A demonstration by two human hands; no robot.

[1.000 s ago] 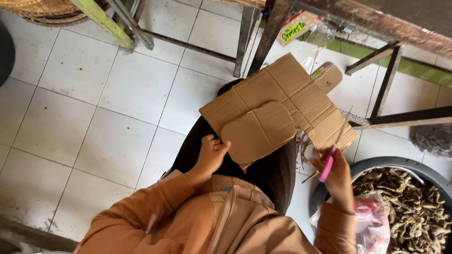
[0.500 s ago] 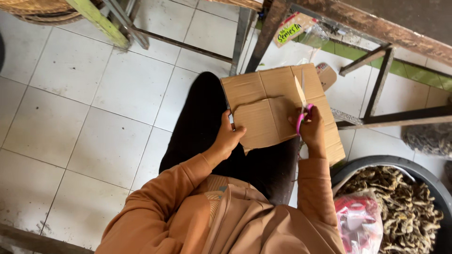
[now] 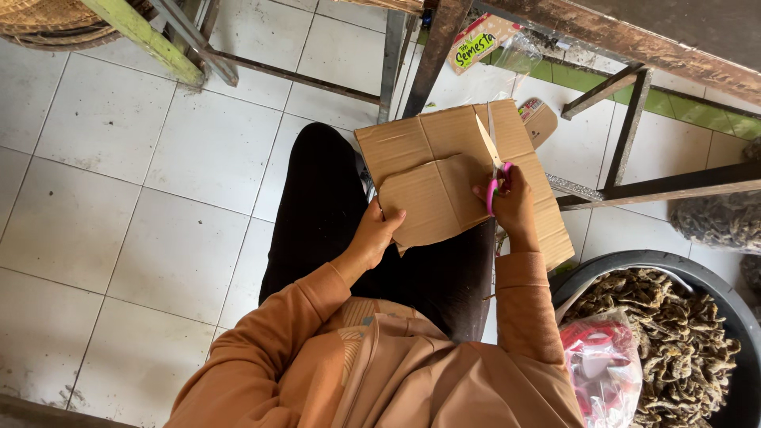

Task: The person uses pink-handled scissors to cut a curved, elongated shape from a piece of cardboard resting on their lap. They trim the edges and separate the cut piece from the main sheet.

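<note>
The flat brown cardboard sheet (image 3: 444, 178) lies on your lap, just ahead of both hands. Your left hand (image 3: 378, 234) pinches its near edge; your right hand (image 3: 514, 202) grips pink-handled scissors (image 3: 492, 162), blades pointing away along its fold.

black tub (image 3: 713, 289) cut off at right, left fingers (image 3: 379, 215) under cardboard (image 3: 444, 170)

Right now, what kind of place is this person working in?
Probably a small home workshop or market stall: tiled floor, rough wooden table legs, a black tub of dried goods, cardboard cut with scissors.
</note>
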